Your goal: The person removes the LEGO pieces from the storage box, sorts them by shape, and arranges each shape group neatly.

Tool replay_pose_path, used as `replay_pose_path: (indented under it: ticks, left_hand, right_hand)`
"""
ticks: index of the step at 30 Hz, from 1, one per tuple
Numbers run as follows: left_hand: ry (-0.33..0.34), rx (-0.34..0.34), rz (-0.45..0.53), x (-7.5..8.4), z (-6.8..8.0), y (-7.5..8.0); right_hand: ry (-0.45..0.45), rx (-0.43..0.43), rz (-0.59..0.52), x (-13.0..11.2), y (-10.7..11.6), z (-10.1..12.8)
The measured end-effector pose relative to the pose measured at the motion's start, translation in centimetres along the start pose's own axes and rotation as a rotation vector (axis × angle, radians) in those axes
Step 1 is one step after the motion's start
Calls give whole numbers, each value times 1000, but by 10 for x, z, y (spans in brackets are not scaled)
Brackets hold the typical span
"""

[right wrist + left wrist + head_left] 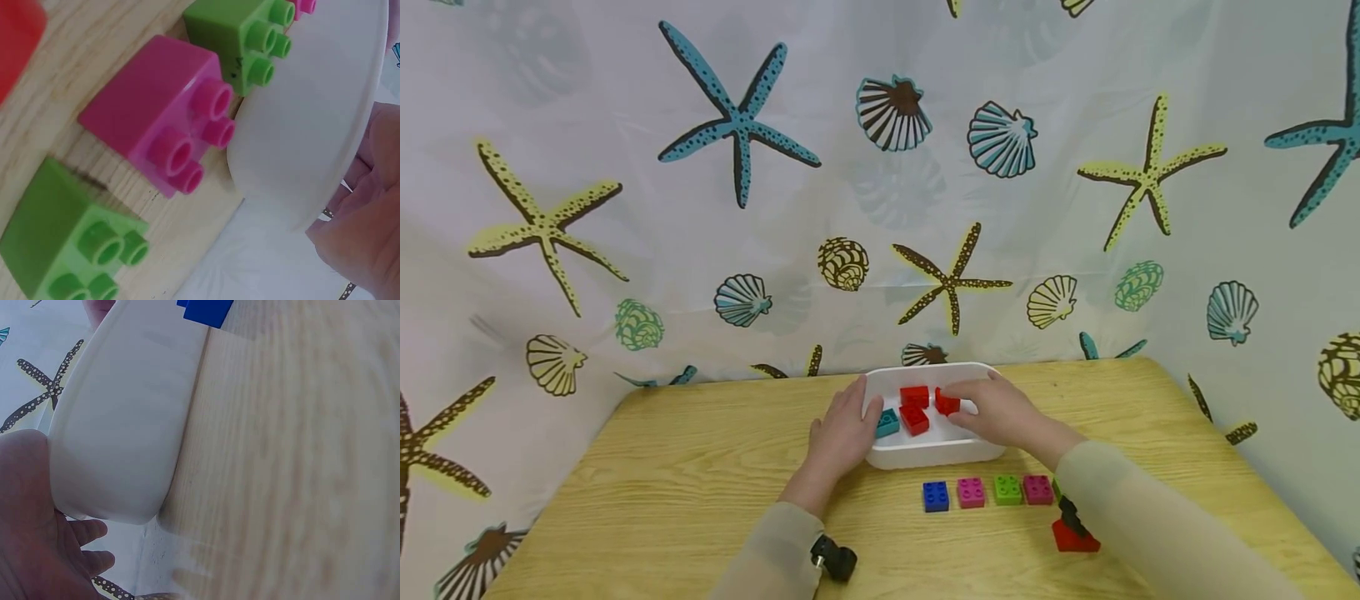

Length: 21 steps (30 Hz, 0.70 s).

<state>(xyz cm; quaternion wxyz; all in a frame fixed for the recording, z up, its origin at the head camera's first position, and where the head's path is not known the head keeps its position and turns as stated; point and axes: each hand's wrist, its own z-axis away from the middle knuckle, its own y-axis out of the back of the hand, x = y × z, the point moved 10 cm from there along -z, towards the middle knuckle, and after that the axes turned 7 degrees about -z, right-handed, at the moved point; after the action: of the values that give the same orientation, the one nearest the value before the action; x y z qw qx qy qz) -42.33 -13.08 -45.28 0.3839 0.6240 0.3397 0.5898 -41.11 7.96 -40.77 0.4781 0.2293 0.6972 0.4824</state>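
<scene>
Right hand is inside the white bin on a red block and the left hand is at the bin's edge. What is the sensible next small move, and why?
Probably lift the red block clear of the white bin. The right hand has its fingers on that block, the left hand rests against the bin's left rim as if steadying it, and a row of blocks starting with the blue block already lies in front of the bin.
</scene>
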Motion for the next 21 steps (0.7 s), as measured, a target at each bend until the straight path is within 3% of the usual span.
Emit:
replay_pose_path:
  ticks: [21]
  left_hand:
    - [2,0,-5,-1,0,-1]
  right_hand:
    - [-55,4,4,9,-10,-7]
